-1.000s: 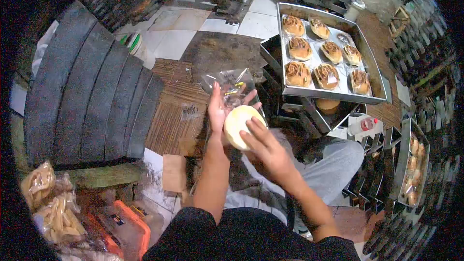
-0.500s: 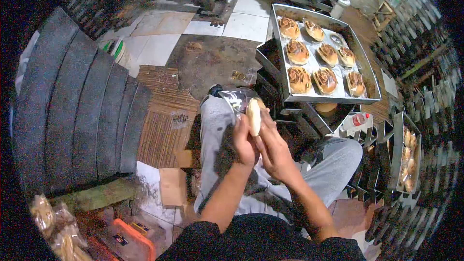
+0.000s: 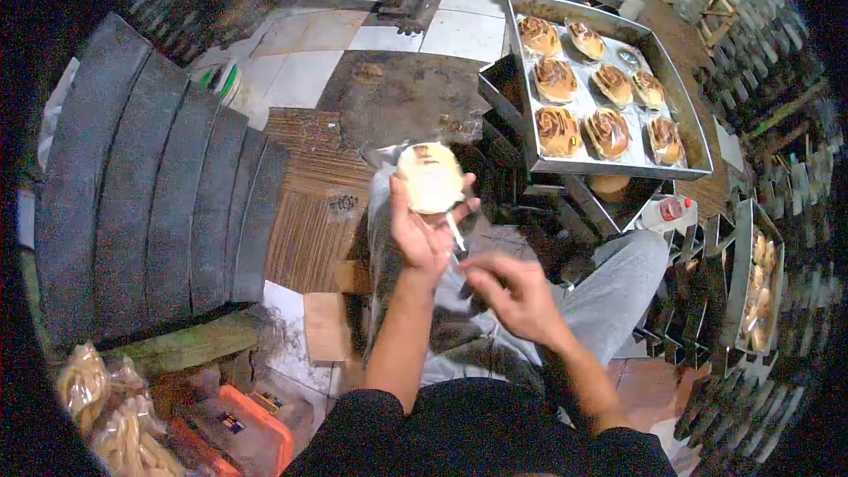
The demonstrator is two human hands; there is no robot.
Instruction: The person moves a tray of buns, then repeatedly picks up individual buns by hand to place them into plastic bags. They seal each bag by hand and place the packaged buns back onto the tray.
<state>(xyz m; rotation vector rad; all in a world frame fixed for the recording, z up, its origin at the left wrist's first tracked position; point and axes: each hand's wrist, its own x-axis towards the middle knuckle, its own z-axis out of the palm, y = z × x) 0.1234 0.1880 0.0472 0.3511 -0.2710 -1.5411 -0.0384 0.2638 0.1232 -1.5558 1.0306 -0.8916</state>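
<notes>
A round pale bun in clear plastic wrap lies in my left hand, its flat pale face turned up and the fingers curled around its edge. Below and right of the bun, my right hand is closed, with thumb and forefinger pinched at the end of a thin white strip that reaches up toward the bun; blur hides whether the fingers grip it. Several wrapped buns with brown swirls sit in a metal tray at the upper right.
Dark stacked trays stand on the left. Bagged bread and an orange-rimmed container are at the lower left. A red-capped bottle and a narrow tray of buns are on the right. Cardboard lies beside my leg.
The bun has turned from edge-on to face-up and moved left with my left hand. My right hand has come away from it, down and to the right. The whole view has shifted slightly.
</notes>
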